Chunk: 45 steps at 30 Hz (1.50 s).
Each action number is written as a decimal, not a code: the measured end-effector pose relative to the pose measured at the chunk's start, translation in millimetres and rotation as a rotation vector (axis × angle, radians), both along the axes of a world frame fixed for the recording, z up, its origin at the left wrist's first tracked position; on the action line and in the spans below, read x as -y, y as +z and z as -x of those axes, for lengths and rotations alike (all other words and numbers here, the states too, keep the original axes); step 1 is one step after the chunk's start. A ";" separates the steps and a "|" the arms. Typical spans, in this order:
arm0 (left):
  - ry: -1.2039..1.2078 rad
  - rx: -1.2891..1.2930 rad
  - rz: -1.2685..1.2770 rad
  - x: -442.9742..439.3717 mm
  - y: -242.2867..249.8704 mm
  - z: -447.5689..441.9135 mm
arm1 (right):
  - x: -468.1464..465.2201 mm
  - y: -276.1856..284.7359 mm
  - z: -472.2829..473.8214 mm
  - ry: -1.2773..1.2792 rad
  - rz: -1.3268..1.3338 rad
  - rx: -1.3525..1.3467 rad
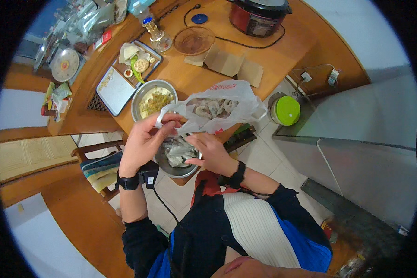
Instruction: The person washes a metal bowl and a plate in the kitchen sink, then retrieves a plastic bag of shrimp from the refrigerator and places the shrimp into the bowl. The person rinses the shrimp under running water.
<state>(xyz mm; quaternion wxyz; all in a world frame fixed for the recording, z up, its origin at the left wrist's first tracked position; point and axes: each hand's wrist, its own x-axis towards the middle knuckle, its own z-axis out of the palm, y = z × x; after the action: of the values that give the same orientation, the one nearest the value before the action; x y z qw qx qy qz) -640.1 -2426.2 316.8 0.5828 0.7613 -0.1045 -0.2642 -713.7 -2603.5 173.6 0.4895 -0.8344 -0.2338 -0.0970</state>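
A translucent white plastic bag point(260, 109) with red print lies open on the wooden table, greyish shrimp point(215, 107) showing inside it. My left hand point(153, 135) pinches the bag's handle at its left end. Just right of it, my right hand point(212, 151) has its fingers bent at the bag's near edge, over the rim of a metal bowl; whether it grips the plastic is unclear. That metal bowl point(162, 166) holds grey, shiny pieces, perhaps shrimp. Behind my left hand, a second metal bowl point(135, 104) contains a pale mixture topped with yellowish-green shreds.
A tray point(111, 92) with a wooden board and cut food stands at the left. Farther back are a glass bottle point(160, 41), a woven basket point(194, 40), flattened cardboard point(226, 62) and a red electric cooker point(259, 19) with its cord. A green-lidded bin point(287, 110) stands right of the table.
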 end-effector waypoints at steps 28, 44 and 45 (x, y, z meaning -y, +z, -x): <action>-0.560 0.448 0.004 152.8 88.1 39.5 | 133.2 236.7 52.0 -0.436 0.018 0.639; -1.447 0.550 0.355 222.5 31.1 294.6 | 56.0 101.2 348.7 -0.695 -0.337 -0.203; -1.577 0.585 0.228 223.6 32.3 317.9 | 54.3 100.5 371.9 -0.628 -0.404 -0.136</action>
<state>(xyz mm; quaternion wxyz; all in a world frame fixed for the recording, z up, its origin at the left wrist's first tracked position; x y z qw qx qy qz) -958.0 -2649.8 349.1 0.2507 0.4398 -0.7773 -0.3734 -1085.6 -2657.8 274.1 0.6051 -0.7566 0.0902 -0.2306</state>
